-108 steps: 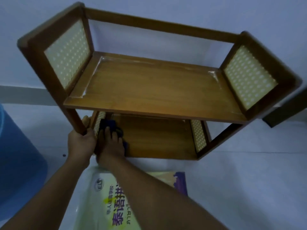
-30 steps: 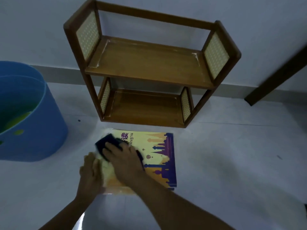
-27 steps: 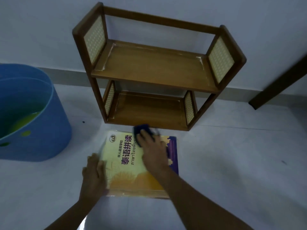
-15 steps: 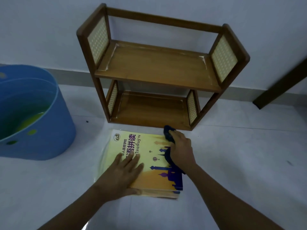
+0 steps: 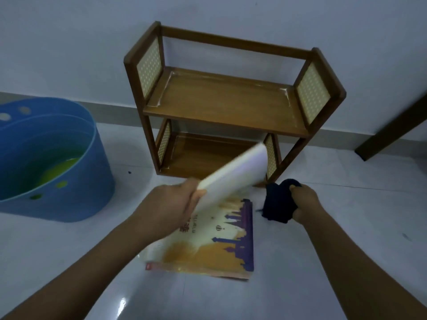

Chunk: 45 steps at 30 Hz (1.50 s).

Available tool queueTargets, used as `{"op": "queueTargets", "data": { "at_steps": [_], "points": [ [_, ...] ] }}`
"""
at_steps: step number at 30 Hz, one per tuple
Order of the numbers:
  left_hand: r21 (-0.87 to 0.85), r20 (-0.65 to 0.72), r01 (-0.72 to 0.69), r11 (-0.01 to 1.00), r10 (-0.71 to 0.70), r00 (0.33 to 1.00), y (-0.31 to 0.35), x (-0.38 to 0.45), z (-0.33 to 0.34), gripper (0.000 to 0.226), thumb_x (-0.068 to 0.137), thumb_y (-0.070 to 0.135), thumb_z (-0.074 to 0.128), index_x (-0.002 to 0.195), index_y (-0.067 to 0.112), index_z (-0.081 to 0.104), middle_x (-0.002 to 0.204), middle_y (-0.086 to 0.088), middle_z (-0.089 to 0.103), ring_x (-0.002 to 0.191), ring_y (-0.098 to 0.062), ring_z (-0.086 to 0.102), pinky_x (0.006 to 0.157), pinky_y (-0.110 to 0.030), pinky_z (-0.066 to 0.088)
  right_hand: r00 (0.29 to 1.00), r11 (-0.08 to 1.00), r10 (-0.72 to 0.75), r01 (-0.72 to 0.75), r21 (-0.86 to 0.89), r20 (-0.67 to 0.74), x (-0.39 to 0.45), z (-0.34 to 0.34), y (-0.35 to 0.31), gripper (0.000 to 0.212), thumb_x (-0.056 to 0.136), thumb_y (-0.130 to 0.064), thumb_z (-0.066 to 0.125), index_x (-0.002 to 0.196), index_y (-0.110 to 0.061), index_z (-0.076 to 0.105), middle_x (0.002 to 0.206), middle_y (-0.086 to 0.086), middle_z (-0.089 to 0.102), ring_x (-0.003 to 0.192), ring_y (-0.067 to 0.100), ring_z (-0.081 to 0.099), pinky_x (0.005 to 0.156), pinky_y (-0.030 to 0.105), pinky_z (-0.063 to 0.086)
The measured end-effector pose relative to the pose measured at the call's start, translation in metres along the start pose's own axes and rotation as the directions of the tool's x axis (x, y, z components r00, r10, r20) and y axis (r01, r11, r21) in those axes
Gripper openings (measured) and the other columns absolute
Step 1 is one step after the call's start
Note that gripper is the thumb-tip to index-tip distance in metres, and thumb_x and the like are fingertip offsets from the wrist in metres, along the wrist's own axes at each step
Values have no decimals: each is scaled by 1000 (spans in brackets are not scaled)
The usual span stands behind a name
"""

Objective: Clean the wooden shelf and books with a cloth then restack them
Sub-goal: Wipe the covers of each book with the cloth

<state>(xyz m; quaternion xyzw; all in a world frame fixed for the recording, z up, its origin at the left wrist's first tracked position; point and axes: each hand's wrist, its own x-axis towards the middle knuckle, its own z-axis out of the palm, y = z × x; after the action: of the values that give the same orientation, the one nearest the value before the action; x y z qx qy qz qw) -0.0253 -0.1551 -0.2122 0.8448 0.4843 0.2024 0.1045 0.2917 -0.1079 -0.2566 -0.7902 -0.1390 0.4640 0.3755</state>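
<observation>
Right now, through the head camera, I see my left hand [image 5: 172, 205] gripping a pale book [image 5: 233, 175] by its near edge, fingers curled round it, so that it tilts up off the floor in front of the wooden shelf [image 5: 221, 105]. Under it a yellow and purple book [image 5: 212, 241] lies flat on the white tiled floor [image 5: 323, 285], on top of another whose red corner shows. My right hand [image 5: 305, 202] is closed round a bunched dark cloth [image 5: 278, 203], just right of the books, near the shelf's front right leg. Both shelf boards are bare. A blue tub [image 5: 76, 188] stands to the left, well apart.
</observation>
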Motion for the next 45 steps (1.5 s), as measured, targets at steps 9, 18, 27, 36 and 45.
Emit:
{"op": "queueTargets", "data": {
  "at_steps": [9,18,27,36,45],
  "points": [
    [-607,150,561,563,-612,777,14,-41,73,33,101,27,32,87,16,60,81,3,62,76,-5,57,68,-21,41,911,897,-411,410,-167,26,-35,0,2,29,100,-11,36,124,-12,50,119,14,58,101,28,56,91,42,48],
    [78,211,379,922,-387,897,-74,-74,118,58,98,44,8,151,21,3,159,-1,-6,147,-21,-7,119,-49,6,524,110,-612,798,-592,593,-82,88,127,48,87,-17,49,136,-15,48,133,10,55,113,31,56,94,42,47],
    [168,229,328,930,-360,904,-84,-81,129,59,96,47,-1,150,24,-6,159,5,-6,146,-16,-7,115,-46,-5,355,-203,-540,825,-528,763,-63,124,120,70,62,-13,76,127,-25,54,138,2,54,102,30,59,83,39,51],
    [160,220,299,941,-330,918,-83,-84,130,57,96,46,-1,150,27,-3,158,6,-7,147,-14,-7,116,-48,-4,331,-178,-628,820,-544,705,-111,171,137,65,70,-13,73,132,-16,52,137,12,54,104,38,59,81,44,53],
    [44,548,-16,999,-11,837,-52,-86,92,93,84,76,30,147,30,-20,151,-2,-37,140,-25,-33,115,-51,-15,589,53,-685,628,-776,429,-18,85,108,59,84,-7,60,140,-14,43,145,16,44,106,39,53,84,48,50]
  ]
}}
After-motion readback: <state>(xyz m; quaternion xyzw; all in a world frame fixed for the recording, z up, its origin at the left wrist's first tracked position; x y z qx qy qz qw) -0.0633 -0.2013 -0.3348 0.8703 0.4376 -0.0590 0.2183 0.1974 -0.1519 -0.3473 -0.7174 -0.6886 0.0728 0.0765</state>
